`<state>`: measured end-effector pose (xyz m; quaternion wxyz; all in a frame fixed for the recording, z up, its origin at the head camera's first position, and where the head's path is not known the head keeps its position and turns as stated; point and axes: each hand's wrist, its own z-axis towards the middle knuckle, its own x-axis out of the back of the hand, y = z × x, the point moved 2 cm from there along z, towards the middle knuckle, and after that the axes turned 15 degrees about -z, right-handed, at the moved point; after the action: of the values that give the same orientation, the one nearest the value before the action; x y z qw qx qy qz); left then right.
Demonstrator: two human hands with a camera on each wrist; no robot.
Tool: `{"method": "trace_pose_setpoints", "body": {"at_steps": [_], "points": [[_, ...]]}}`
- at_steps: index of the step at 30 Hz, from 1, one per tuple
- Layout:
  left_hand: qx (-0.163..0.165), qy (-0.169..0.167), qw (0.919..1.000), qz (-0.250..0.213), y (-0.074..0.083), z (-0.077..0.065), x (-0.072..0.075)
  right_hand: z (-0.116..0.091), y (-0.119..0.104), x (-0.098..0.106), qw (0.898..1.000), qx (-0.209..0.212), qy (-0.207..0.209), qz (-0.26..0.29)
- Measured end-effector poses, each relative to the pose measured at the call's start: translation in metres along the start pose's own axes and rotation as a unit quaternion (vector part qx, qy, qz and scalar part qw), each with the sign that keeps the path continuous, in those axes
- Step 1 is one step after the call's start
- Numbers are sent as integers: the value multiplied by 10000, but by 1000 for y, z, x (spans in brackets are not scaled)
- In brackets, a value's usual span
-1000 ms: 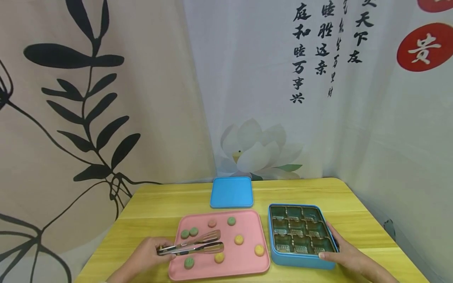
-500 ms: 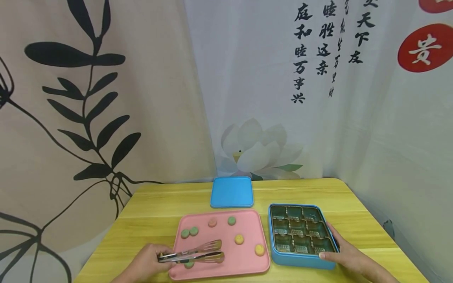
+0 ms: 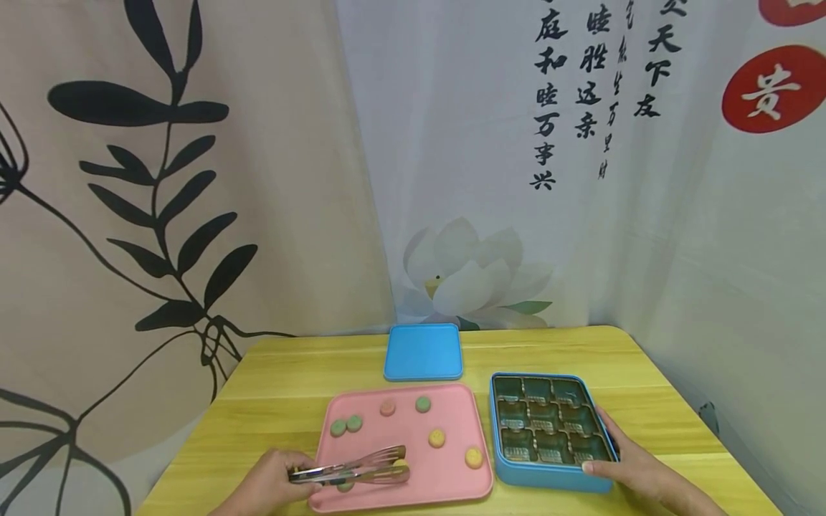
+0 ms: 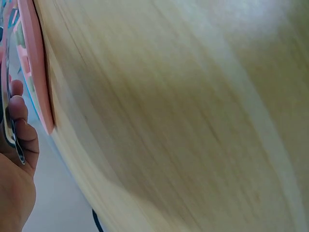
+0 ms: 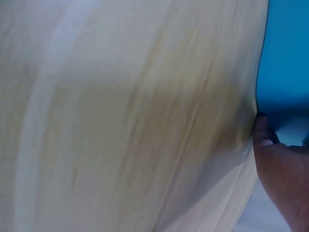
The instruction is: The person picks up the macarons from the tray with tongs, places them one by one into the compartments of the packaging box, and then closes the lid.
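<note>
My left hand (image 3: 274,481) grips a pair of metal tongs (image 3: 348,467) by the handle end, over the near left of a pink tray (image 3: 452,484). The tongs' arms are spread a little. A yellow macaron (image 3: 401,464) shows partly behind their tips; whether they touch it I cannot tell. Below the arms a green macaron (image 3: 345,486) is half covered. My right hand (image 3: 635,462) holds the right side of a blue box (image 3: 548,479), thumb at the near right corner. A clear insert (image 3: 542,413) with several compartments fills the box. In the right wrist view, the thumb (image 5: 263,133) lies against the blue wall.
Several more macarons lie spread on the tray, among them a pink one (image 3: 387,408) and a yellow one (image 3: 474,458). A flat blue lid (image 3: 423,351) lies behind the tray on the wooden table (image 3: 271,401). A printed curtain (image 3: 310,179) hangs at the table's back.
My left hand has shifted slightly right, and the tongs' tips have come toward the near edge, now in front of the yellow macaron. The right hand and the box have stayed put.
</note>
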<state>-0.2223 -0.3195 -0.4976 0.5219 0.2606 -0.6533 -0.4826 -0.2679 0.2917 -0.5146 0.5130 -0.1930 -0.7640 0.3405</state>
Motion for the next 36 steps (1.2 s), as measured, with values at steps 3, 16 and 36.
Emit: {"method": "trace_pose_setpoints", "body": {"at_steps": [3,16,36], "points": [[27,48,10000,37,0,-2,0,0,-1,0,10000,-5,-21,74],[-18,229,9997,100,1,-1,-6,-2,-3,0,9998,-184,-38,76],[46,310,9995,92,3,6,-9,-3,-2,0,9996,-266,-77,67]]}}
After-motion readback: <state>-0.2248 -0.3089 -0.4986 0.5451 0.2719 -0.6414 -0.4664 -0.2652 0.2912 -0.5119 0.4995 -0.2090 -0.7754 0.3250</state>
